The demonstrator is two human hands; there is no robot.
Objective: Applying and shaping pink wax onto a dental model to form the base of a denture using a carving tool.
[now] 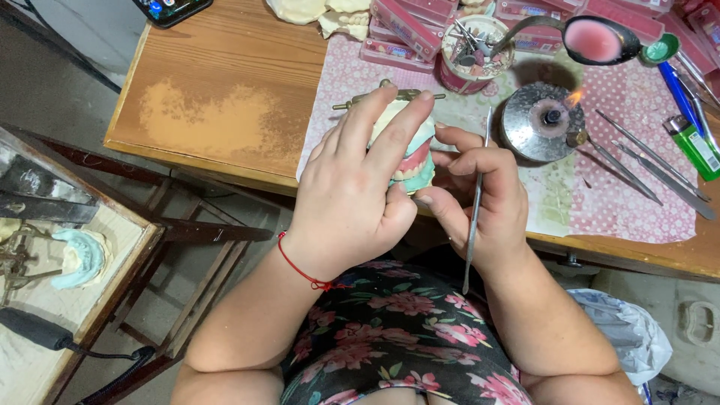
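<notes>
1. Over the near edge of the wooden counter (225,112), the left hand (352,195) is wrapped around a dental model (411,154), fingers reaching over its top and thumb pressed near its lower side.
2. Only a strip of the dental model shows between the fingers: pale top, pink gum with a row of teeth, and a teal base. The rest is covered by the left hand.
3. The right hand (480,191) sits just beside the model, its fingers closed together around a thin metal tool (475,202), held like a pen and nearly upright. The tool's upper tip rises above the fingers; its lower end points down toward the floral dress (390,330).
4. Whether the right fingertips touch the model is hard to tell, as they are tucked behind it.
5. A red string bracelet (300,266) circles the left wrist.
6. Behind the hands lies a patterned pink cloth (630,187) with a small round burner (541,120) showing a lit flame, close to the right hand.
7. A ladle with pink wax (596,39) hangs above the burner; its handle is partly hidden behind a cup of small tools (474,52).
8. Long metal instruments (645,169) and a green lighter (694,146) lie at the right, the lighter cut off by the frame edge.
9. Pink boxes (409,26) along the top are cropped.
10. At far left, a teal cast (81,259) rests on a lower tray (45,337), only partly in view.
</notes>
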